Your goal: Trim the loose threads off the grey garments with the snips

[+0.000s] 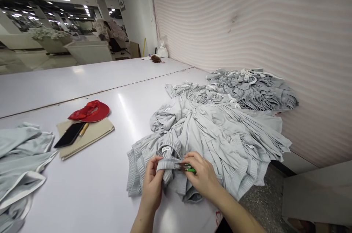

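Note:
My left hand (153, 178) pinches the gathered elastic edge of a light grey garment (168, 164), lifted a little above the table. In my right hand (202, 174) are small thread snips with green handles (190, 168); their dark blades lie against the right end of that elastic edge, and the fingers partly cover them. A white label (165, 149) shows on the gathered cloth just behind. Around and beyond both hands spreads a heap of similar grey garments (211, 126) with ribbed, elasticated edges.
Another grey garment pile (255, 90) lies farther back by the striped curtain (247, 24). To the left, a red cap (95, 111), a black phone (70, 134) and a yellow-handled tool (84, 129) rest on folded beige material (96, 135). White-edged grey cloth (22, 159) lies far left on the white table (110, 189).

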`<state>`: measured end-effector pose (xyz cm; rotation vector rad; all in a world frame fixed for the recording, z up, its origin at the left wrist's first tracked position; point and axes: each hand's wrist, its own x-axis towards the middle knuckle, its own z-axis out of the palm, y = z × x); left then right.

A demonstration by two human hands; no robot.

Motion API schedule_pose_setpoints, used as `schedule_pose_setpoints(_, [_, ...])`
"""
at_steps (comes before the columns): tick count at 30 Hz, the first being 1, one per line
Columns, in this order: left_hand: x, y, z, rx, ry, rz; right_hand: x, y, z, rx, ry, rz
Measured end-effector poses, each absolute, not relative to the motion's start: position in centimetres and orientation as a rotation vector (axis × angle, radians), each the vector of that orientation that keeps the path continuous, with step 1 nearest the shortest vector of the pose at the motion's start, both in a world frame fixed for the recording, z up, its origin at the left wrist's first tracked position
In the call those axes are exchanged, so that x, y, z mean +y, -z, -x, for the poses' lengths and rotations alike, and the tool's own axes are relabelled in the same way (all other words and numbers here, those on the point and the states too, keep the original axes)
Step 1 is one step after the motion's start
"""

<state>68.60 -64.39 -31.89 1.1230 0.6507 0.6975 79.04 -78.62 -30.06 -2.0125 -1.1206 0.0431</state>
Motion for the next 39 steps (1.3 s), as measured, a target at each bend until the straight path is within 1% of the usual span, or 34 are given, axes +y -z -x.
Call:
schedule_pose_setpoints(3, [-65.0, 31.6, -67.9, 0.603, -0.605, -0.942, -78.6, 29.5, -78.1, -1.129, -0.033, 2.014])
schedule_pose_setpoints(9, [-66.0, 31.4, -67.5, 0.607, -0.509, -0.801, -77.9, 29.8, -77.0, -1.179, 0.135, 1.895])
schedule_pose_setpoints(13, [-67.2, 30.5, -67.5, 0.612, -0.572, -0.766, -77.7, 29.8, -77.1, -1.143, 0.117, 1.874])
schedule_pose_setpoints(18, [-67.7, 30.5, -67.3, 0.615, -0.585, -0.784, -77.9, 29.1, -77.3, -1.094, -0.016, 1.843])
schedule_pose_setpoints(22, [-67.4, 31.6, -67.0, 0.597, -0.620, -0.905, -78.2, 28.6, -77.2, -1.107, 0.007, 1.860])
schedule_pose_setpoints(26, [-67.0, 32.2, -66.6, 0.652, -0.910, -1.299, -78.9, 29.2, -76.8, -1.130, -0.004, 1.975])
schedule_pose_setpoints(28, [-66.7, 32.0, -66.3, 0.642, -1.004, -1.528, -79.0, 30.0, -76.8, -1.132, 0.090, 2.088])
schedule_pose_setpoints(30, [-66.2, 31.6, -66.1, 0.593, -0.889, -1.622, -78.9, 30.8, -77.3, -1.090, 0.255, 2.161])
schedule_pose_setpoints(32, [-65.8, 31.3, -65.9, 0.589, -0.617, -1.509, -78.5, 31.0, -77.8, -1.048, 0.387, 2.179])
schedule_pose_setpoints(33, [-65.6, 31.2, -65.9, 0.606, -0.498, -1.397, -78.4, 30.9, -78.0, -1.045, 0.401, 2.175])
schedule_pose_setpoints(35, [-65.3, 31.2, -65.8, 0.643, -0.360, -1.162, -78.4, 30.2, -78.1, -1.076, 0.306, 2.144])
schedule_pose_setpoints(39, [-65.5, 31.5, -66.0, 0.666, -0.329, -0.855, -79.2, 28.6, -76.7, -1.171, -0.027, 2.048])
